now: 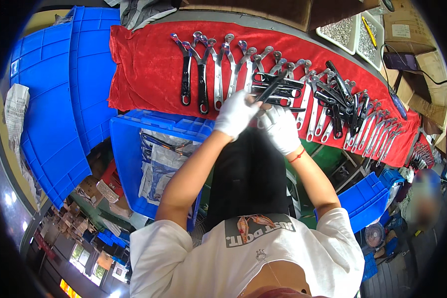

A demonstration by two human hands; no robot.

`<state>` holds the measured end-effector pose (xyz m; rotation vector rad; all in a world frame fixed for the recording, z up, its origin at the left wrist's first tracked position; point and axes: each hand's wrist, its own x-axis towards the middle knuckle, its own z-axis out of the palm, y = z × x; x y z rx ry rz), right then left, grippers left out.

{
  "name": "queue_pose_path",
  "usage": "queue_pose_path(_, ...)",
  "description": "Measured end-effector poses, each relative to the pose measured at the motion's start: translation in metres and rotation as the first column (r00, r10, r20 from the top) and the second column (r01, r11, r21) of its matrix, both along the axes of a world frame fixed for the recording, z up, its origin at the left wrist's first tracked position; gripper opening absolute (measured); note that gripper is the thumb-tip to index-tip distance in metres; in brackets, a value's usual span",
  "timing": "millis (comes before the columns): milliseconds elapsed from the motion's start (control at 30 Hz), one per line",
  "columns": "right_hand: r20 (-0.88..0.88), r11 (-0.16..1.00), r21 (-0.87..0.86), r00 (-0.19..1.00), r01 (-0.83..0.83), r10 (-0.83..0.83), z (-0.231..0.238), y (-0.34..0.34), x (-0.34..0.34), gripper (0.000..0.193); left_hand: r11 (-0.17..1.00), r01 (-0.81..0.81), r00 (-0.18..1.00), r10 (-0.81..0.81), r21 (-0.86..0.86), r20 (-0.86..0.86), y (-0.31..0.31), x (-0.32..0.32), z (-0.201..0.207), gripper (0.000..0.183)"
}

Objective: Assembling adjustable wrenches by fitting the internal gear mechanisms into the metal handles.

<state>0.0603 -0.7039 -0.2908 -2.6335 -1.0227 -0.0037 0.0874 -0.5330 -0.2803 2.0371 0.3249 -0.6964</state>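
My left hand (234,113), in a white glove, is closed on a black handle sleeve (272,88) that slants up to the right above the red cloth. Just right of it is my gloved right hand (282,131), fingers curled in by the sleeve's lower end; what they grip is hidden. Beyond the hands lie several black handle sleeves (288,84) in a small stack. Silver forked metal tools (218,74) with holed handles are laid out in a long row, and a few, such as the leftmost tool (186,79), have black sleeves on their handles.
The red cloth (144,69) covers a long bench. More black-handled tools (350,107) are heaped to the right. White trays of small metal parts (338,37) stand at the back right. An open blue crate (121,159) is below the bench's left part, beside large blue bins (92,74).
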Motion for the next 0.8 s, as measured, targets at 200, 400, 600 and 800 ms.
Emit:
queue_pose_path(200, 0.005, 0.998, 0.017, 0.998, 0.065, -0.065, 0.001, -0.001, 0.009, 0.036, 0.736, -0.498, 0.862, 0.475, -0.458, -0.175, 0.053, -0.022, 0.052, 0.013)
queue_pose_path(400, -0.015, 0.990, -0.116, 0.996, 0.081, -0.083, -0.007, 0.010, 0.017, 0.034, 0.991, -0.102, 0.953, 0.124, -0.091, 0.275, 0.087, -0.029, 0.028, 0.034)
queue_pose_path(600, -0.139, 0.983, -0.134, 0.980, 0.123, -0.142, 0.002, 0.010, 0.023, 0.016, 0.757, 0.310, 0.719, -0.583, 0.575, 0.378, 0.085, -0.029, -0.010, 0.022)
queue_pose_path(800, -0.480, 0.857, 0.112, 0.782, 0.503, -0.397, 0.064, -0.009, 0.039, 0.020, 0.500, 0.386, 0.618, -0.764, 0.775, 0.185, 0.076, -0.012, -0.013, 0.015)
